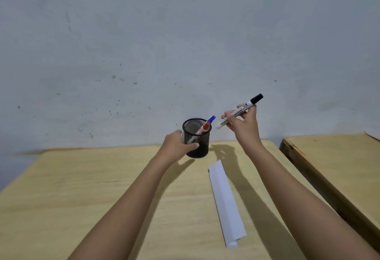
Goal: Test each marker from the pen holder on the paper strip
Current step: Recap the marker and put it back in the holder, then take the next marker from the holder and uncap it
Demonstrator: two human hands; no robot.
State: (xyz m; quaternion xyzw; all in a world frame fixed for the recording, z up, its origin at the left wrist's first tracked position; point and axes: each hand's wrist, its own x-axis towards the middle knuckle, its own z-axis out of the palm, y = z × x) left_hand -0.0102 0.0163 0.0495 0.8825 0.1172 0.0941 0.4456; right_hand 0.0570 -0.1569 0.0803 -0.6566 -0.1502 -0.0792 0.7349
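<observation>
Black-capped white marker (239, 112) is being gripped by right hand (243, 125); left hand (174, 143) is clasping black mesh pen holder (197, 138) above pale wooden desk (82, 187), white paper strip (225, 202) at 5 o'clock, scuffed grey wall (185, 33) behind; label unreadable.

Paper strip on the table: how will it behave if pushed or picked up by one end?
The paper strip looks thin and long, so it would probably droop when lifted by one end. Its near end is curled, and a lengthwise fold may stiffen it slightly. On the smooth wooden table, a push would likely slide it easily.
</observation>
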